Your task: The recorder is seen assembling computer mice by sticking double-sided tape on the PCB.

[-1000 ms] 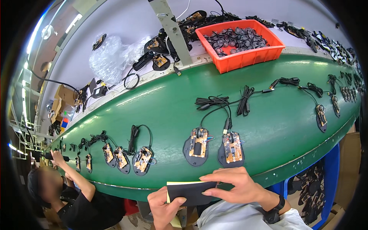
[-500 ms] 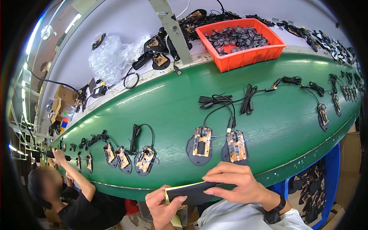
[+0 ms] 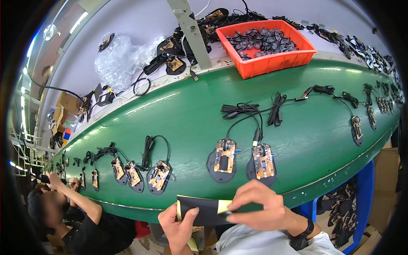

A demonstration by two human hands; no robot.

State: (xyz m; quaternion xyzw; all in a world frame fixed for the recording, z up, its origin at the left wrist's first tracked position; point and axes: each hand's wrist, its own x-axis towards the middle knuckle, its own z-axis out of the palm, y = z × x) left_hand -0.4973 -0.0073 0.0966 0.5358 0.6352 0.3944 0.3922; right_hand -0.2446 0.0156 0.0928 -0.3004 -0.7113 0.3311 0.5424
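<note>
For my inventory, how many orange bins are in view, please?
1. The orange bin sits on the pale shelf behind the green belt, upper right of centre, filled with small dark parts. Others may be outside the view.

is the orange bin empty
No, the orange bin at the far side of the green belt is filled with small dark parts.

Left hand [image 3: 180, 223], right hand [image 3: 259, 208] pinching.

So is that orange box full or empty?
Partly full. The orange bin holds a heap of small dark round parts covering its floor, but they sit below the rim, with the inner walls showing above them.
</note>
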